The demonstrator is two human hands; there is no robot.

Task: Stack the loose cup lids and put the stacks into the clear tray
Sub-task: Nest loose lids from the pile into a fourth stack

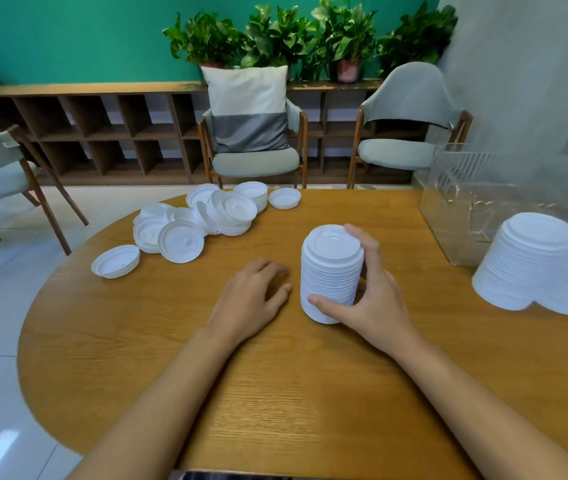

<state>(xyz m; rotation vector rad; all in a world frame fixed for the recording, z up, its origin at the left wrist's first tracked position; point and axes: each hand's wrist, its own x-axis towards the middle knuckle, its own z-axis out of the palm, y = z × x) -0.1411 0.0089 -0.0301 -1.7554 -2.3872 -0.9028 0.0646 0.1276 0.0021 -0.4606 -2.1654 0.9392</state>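
Round wooden tabletop (275,393), grain running left to right, fills the lower view. Beyond its far edge are three grey-cushioned chairs; the middle chair (256,161) carries a white-and-grey cushion (249,109). A low wooden shelf (78,133) stands against a green wall, with potted plants (275,36) on top.

Clear tray (443,206) sits at the far right of the tabletop, walls upright; contents hard to make out through the glare.

Two tall finished stacks (532,261) of white lids stand at the right edge, just nearer than the tray. They are blurred, and contact with the tray cannot be told.

Loose lids (206,216) lie in a jumbled heap by the far left edge, some overlapping, some tilted on their rims.

Lid stack (331,271) stands upright near the tabletop's middle, slightly right of centre, well apart from the heap.

Right hand (369,299) grips this stack: thumb across its near lower side, fingers wrapped round the right side up to the top rim.

Left hand (251,299) lies palm down on the tabletop just left of the stack, fingers loose, holding nothing, not touching the stack.

One upturned lid (115,261) lies alone near the left edge; another single lid (284,198) lies at the far edge, right of the heap
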